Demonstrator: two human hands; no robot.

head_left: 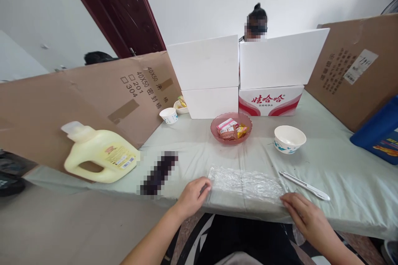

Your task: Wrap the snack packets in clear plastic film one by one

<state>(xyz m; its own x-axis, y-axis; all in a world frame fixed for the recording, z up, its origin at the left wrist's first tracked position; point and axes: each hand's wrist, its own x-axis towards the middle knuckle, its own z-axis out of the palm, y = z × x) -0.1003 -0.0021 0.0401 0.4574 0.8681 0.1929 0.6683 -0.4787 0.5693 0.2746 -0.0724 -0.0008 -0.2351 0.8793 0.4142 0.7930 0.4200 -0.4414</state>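
Note:
A crinkled sheet of clear plastic wrap (245,183) lies flat at the near edge of the table, on a pale green cloth (342,174). My left hand (192,196) grips its left end, fingers curled over the edge. My right hand (306,215) rests on its right end with fingers pressed down on the wrap at the table's edge. A white knife-like tool (304,185) lies just beyond my right hand.
A pink bowl of wrapped snacks (231,128) and a white bowl (290,138) stand mid-table. A yellow detergent jug (101,155) lies at left. White boxes (211,76), cardboard walls (93,95) and a blue box (379,132) surround. A person sits behind the boxes.

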